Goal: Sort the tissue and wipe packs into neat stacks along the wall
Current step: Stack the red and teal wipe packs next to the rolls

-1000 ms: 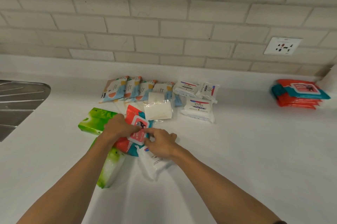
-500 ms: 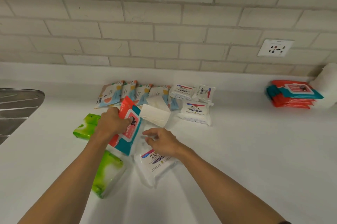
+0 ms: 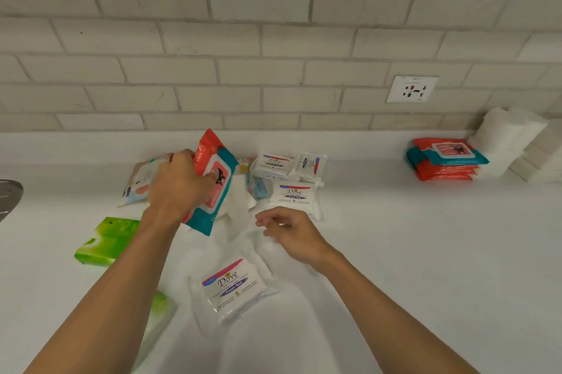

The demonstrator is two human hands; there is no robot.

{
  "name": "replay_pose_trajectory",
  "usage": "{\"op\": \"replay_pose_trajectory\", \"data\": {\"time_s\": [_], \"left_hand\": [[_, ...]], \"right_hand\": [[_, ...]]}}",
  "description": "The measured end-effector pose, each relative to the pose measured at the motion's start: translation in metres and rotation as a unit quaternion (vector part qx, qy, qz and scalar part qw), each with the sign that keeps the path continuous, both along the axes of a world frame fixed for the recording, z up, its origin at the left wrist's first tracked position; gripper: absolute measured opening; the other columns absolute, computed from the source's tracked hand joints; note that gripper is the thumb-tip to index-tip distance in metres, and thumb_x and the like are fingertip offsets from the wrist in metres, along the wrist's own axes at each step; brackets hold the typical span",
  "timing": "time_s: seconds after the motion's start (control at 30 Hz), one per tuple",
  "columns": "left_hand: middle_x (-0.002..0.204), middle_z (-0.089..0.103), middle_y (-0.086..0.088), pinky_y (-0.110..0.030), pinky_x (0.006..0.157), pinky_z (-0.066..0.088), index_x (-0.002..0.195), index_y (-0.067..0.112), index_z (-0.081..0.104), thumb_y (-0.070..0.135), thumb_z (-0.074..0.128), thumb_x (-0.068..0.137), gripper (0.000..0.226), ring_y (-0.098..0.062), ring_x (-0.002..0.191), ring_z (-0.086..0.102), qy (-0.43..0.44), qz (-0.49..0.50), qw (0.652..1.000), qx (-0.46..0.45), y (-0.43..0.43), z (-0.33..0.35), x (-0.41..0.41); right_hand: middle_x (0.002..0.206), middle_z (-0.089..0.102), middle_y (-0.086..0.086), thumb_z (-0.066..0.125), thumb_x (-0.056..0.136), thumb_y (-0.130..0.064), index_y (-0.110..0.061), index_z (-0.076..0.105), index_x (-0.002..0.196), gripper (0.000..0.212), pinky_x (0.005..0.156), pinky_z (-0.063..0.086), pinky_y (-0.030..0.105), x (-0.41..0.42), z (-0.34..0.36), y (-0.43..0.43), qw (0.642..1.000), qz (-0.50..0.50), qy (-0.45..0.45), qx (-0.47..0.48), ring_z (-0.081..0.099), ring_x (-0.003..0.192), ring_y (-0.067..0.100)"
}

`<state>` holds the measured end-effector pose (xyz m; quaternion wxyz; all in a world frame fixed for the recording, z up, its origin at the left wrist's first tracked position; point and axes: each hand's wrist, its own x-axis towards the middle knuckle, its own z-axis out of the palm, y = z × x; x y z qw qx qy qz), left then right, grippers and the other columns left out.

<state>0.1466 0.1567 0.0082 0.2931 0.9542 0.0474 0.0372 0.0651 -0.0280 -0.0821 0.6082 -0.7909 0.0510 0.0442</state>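
Note:
My left hand (image 3: 178, 183) grips a red and teal wipe pack (image 3: 214, 172) and holds it tilted above the counter. My right hand (image 3: 290, 232) hovers empty with fingers loosely curled over a white tissue pack (image 3: 238, 212). A white Dove pack (image 3: 232, 287) lies in front of me, and several more Dove packs (image 3: 293, 195) sit behind near the wall. Patterned small packs (image 3: 140, 179) lie partly hidden behind my left hand. Two green tissue packs (image 3: 106, 241) rest at the left. A stack of red and teal wipe packs (image 3: 445, 159) stands at the wall on the right.
White folded tissues (image 3: 511, 136) stand at the far right against the tiled wall. A wall socket (image 3: 412, 89) is above the stack. A metal sink edge (image 3: 9, 198) shows at the far left. The white counter (image 3: 425, 252) extends to the right.
My left hand has lifted the red and teal pack off the pile and raised it toward the wall. My right hand let go and drew back, uncovering the Dove pack.

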Motion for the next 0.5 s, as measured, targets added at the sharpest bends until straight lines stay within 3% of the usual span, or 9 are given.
{"op": "replay_pose_trajectory", "data": {"time_s": [0.13, 0.3, 0.4, 0.5], "left_hand": [[0.123, 0.064, -0.004, -0.034, 0.064, 0.050, 0.127, 0.023, 0.051, 0.041, 0.068, 0.087, 0.048, -0.024, 0.091, 0.065, -0.006, -0.030, 0.999, -0.036, -0.040, 0.010, 0.000], [0.112, 0.064, -0.002, -0.033, 0.066, 0.051, 0.121, 0.023, 0.053, 0.041, 0.071, 0.085, 0.044, -0.020, 0.084, 0.063, 0.038, -0.055, 0.994, -0.089, -0.085, 0.015, 0.001], [0.098, 0.061, 0.001, -0.030, 0.059, 0.051, 0.106, 0.025, 0.048, 0.037, 0.074, 0.084, 0.036, -0.018, 0.073, 0.064, 0.102, -0.067, 0.986, -0.117, -0.104, 0.008, 0.000], [0.099, 0.064, -0.001, -0.032, 0.061, 0.055, 0.110, 0.022, 0.050, 0.038, 0.075, 0.082, 0.041, -0.020, 0.074, 0.067, 0.158, -0.064, 0.976, -0.134, -0.113, -0.006, -0.006]], "right_hand": [[0.107, 0.072, -0.009, 0.056, 0.097, -0.024, -0.028, 0.069, 0.110, 0.019, 0.090, 0.052, 0.034, 0.000, 0.011, -0.029, 0.997, -0.020, 0.037, 0.067, 0.070, 0.096, 0.014], [0.120, 0.064, -0.004, 0.062, 0.093, -0.032, -0.032, 0.061, 0.117, 0.024, 0.088, 0.055, 0.032, 0.000, 0.016, -0.060, 0.993, -0.048, 0.048, 0.092, 0.068, 0.099, 0.015], [0.129, 0.048, -0.006, 0.071, 0.087, -0.034, -0.036, 0.043, 0.131, 0.052, 0.092, 0.054, 0.032, 0.000, 0.008, -0.075, 0.996, -0.076, 0.040, 0.030, 0.056, 0.114, 0.016], [0.127, 0.038, -0.009, 0.077, 0.082, -0.029, -0.037, 0.025, 0.140, 0.079, 0.102, 0.049, 0.041, 0.004, 0.002, -0.082, 0.997, -0.058, 0.051, 0.016, 0.045, 0.125, 0.018]]}}
